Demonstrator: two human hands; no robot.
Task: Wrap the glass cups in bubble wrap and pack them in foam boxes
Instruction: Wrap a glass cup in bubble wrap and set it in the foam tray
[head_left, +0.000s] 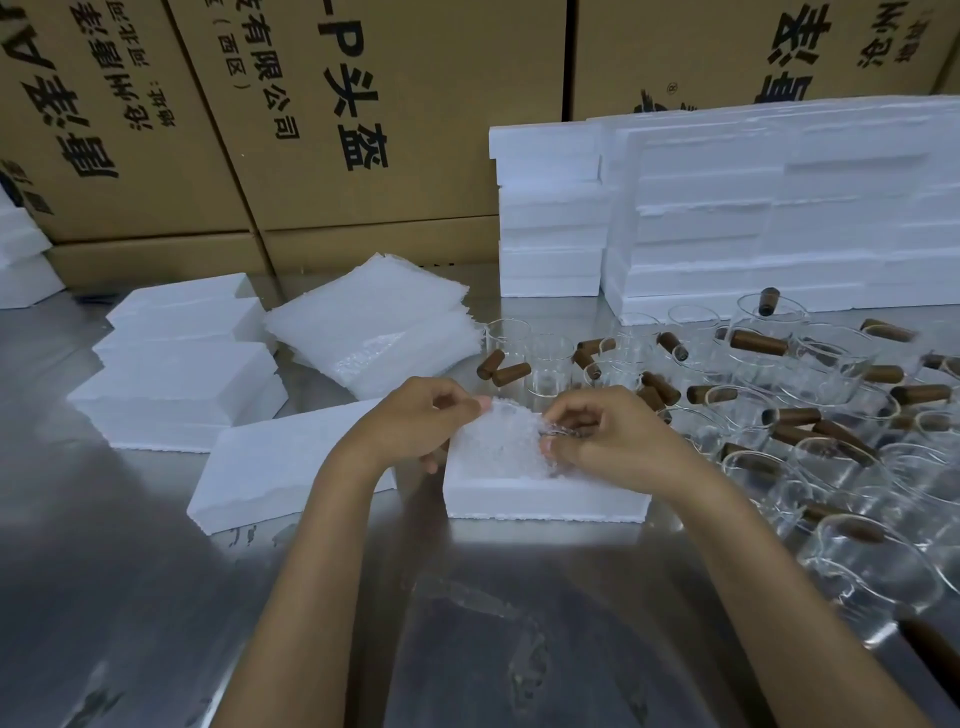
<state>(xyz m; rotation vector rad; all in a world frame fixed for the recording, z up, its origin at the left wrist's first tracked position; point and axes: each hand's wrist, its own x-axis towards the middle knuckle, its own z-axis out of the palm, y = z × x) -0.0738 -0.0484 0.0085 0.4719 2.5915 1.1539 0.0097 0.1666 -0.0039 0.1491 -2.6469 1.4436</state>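
**Wrapped cup held over the open foam box**

The left hand (415, 421) pinches the bubble wrap (498, 436) at its nine o'clock edge; the right hand (602, 431) grips the wrapped cup at three o'clock. The bundle sits between them, directly above the foam box (545, 501), equally near both.

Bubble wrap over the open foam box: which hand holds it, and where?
Both: left hand pinches the clear bubble wrap's left edge, right hand its right side.

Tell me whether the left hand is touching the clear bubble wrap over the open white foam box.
Touching. The head view shows the left hand pinching the upper left edge of the clear bubble wrap between thumb and fingertips, above the open white foam box.
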